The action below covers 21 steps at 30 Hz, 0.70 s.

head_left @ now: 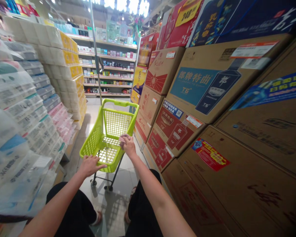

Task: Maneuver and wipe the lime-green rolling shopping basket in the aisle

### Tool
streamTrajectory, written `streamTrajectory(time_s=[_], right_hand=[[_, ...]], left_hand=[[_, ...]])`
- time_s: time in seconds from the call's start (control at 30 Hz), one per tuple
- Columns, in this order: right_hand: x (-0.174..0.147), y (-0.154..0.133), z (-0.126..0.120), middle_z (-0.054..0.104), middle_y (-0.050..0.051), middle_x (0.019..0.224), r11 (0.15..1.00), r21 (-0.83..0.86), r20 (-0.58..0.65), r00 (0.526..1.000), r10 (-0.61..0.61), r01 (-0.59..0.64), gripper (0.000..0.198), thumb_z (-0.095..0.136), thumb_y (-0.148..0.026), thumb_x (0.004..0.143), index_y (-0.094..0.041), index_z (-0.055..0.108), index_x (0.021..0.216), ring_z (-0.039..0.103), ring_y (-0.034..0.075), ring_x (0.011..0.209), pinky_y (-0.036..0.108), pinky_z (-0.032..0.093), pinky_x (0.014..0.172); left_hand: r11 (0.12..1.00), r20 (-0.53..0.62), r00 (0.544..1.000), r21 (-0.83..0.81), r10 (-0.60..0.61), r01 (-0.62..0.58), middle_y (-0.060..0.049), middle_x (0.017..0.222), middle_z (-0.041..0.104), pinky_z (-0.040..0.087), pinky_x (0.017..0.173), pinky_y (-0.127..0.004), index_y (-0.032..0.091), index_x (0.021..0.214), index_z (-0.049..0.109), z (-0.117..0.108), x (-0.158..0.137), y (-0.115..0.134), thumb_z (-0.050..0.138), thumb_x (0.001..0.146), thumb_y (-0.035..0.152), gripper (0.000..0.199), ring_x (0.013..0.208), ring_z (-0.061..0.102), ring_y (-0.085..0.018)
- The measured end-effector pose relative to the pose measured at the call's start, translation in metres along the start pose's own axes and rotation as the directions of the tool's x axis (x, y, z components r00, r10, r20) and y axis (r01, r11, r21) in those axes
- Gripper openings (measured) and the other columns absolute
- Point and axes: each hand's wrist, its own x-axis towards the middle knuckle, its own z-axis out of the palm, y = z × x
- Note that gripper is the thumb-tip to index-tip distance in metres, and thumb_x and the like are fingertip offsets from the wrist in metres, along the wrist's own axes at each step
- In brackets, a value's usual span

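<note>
A lime-green plastic shopping cart [91, 140] stands right in front of me, with dark legs and small wheels. Only pale floor shows through the grid of its basket. My left hand [90, 165] is on the cart's near rim, its fingers curled over the edge and its thumb stretched along it to the right. Above the right side of the basket, my right hand [129, 146] is closed on a small crumpled pinkish-purple thing [124, 137]. It looks thin like paper or film, but its kind is not clear.
Stacked cardboard cartons [192, 82] form a wall close on my right. Plastic-wrapped tissue packs [27, 108] and white-and-yellow paper bundles [64, 65] are piled on the left. Past the narrow aisle stands a glass door with a handle [100, 65], then shelves [108, 59] of small goods.
</note>
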Motion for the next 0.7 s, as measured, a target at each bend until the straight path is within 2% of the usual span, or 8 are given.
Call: streamTrajectory(time_s=[0.07, 0.13, 0.2, 0.3, 0.4, 0.47, 0.57, 0.7], right_hand=[[0.01, 0.011, 0.002, 0.052, 0.005, 0.103, 1.0, -0.009, -0.012, 1.0, 0.022, -0.023, 0.034, 0.051, -0.014, 0.08, -0.021, 0.068, 0.109, 0.048, 0.016, 0.081, 0.027, 0.046, 0.077], [0.002, 0.021, 0.007, 0.051, 0.006, 0.101, 0.998, -0.042, 0.002, 0.999, 0.051, -0.051, 0.036, 0.053, -0.014, 0.08, -0.021, 0.068, 0.112, 0.049, 0.017, 0.079, 0.028, 0.046, 0.076], [-0.02, 0.028, 0.013, 0.051, 0.007, 0.101, 0.994, -0.088, 0.028, 0.997, 0.067, -0.064, 0.036, 0.054, -0.015, 0.081, -0.022, 0.067, 0.114, 0.05, 0.017, 0.079, 0.028, 0.046, 0.076], [-0.061, 0.031, 0.02, 0.051, 0.007, 0.102, 0.993, -0.121, 0.104, 0.994, 0.024, -0.011, 0.039, 0.049, -0.016, 0.084, -0.025, 0.064, 0.119, 0.052, 0.017, 0.08, 0.028, 0.047, 0.076], [-0.095, 0.027, 0.025, 0.051, 0.007, 0.104, 0.995, -0.099, 0.185, 0.983, -0.004, 0.023, 0.048, 0.044, -0.013, 0.084, -0.026, 0.058, 0.128, 0.053, 0.017, 0.079, 0.028, 0.049, 0.075], [-0.106, 0.024, 0.03, 0.052, 0.008, 0.106, 0.998, -0.059, 0.178, 0.984, 0.021, -0.011, 0.053, 0.044, -0.011, 0.083, -0.025, 0.054, 0.132, 0.054, 0.018, 0.083, 0.029, 0.05, 0.077], [-0.099, 0.024, 0.04, 0.052, 0.008, 0.107, 0.996, 0.024, 0.11, 0.991, 0.078, -0.081, 0.053, 0.043, -0.011, 0.084, -0.026, 0.054, 0.134, 0.055, 0.019, 0.092, 0.03, 0.049, 0.085], [-0.06, 0.03, 0.047, 0.051, 0.006, 0.107, 0.989, 0.075, 0.046, 0.991, 0.124, -0.127, 0.045, 0.042, -0.012, 0.087, -0.027, 0.064, 0.123, 0.054, 0.017, 0.097, 0.029, 0.048, 0.089]], left_hand=[[1.0, -0.002, 1.0, -0.006, -0.022, 0.022, -0.011, 0.1, 0.07, 0.032, 0.089, -0.044, 0.021, 0.089, 0.064, 0.001, 0.002, 0.005, 0.028, 0.086, 0.072, 0.063, 0.101, 0.058, -0.029], [0.999, -0.005, 0.999, -0.009, -0.053, 0.053, -0.012, 0.1, 0.07, 0.032, 0.089, -0.045, 0.021, 0.09, 0.065, 0.002, 0.006, 0.009, 0.028, 0.086, 0.072, 0.063, 0.1, 0.059, -0.029], [0.998, -0.007, 0.998, -0.007, -0.067, 0.067, -0.012, 0.1, 0.07, 0.032, 0.089, -0.046, 0.021, 0.089, 0.065, 0.002, 0.01, 0.012, 0.027, 0.086, 0.073, 0.064, 0.1, 0.059, -0.029], [0.997, -0.004, 0.997, -0.005, -0.078, 0.078, -0.012, 0.099, 0.07, 0.032, 0.09, -0.047, 0.021, 0.087, 0.065, 0.002, 0.018, 0.014, 0.025, 0.086, 0.074, 0.066, 0.099, 0.058, -0.029], [0.995, -0.015, 0.995, 0.001, -0.099, 0.099, -0.013, 0.098, 0.07, 0.033, 0.09, -0.046, 0.02, 0.088, 0.065, 0.001, 0.024, 0.013, 0.024, 0.086, 0.074, 0.068, 0.099, 0.058, -0.029], [0.995, -0.028, 0.995, -0.005, -0.098, 0.098, -0.013, 0.097, 0.069, 0.033, 0.09, -0.046, 0.019, 0.089, 0.066, 0.001, 0.027, 0.011, 0.025, 0.087, 0.072, 0.067, 0.099, 0.058, -0.029], [0.997, -0.031, 0.997, -0.04, -0.067, 0.066, -0.012, 0.097, 0.069, 0.032, 0.09, -0.046, 0.019, 0.09, 0.065, 0.002, 0.025, 0.01, 0.025, 0.088, 0.071, 0.066, 0.098, 0.058, -0.029], [0.998, -0.04, 0.998, -0.057, -0.038, 0.035, -0.008, 0.096, 0.07, 0.031, 0.091, -0.045, 0.021, 0.087, 0.064, 0.004, 0.015, 0.011, 0.025, 0.089, 0.069, 0.062, 0.098, 0.058, -0.026]])
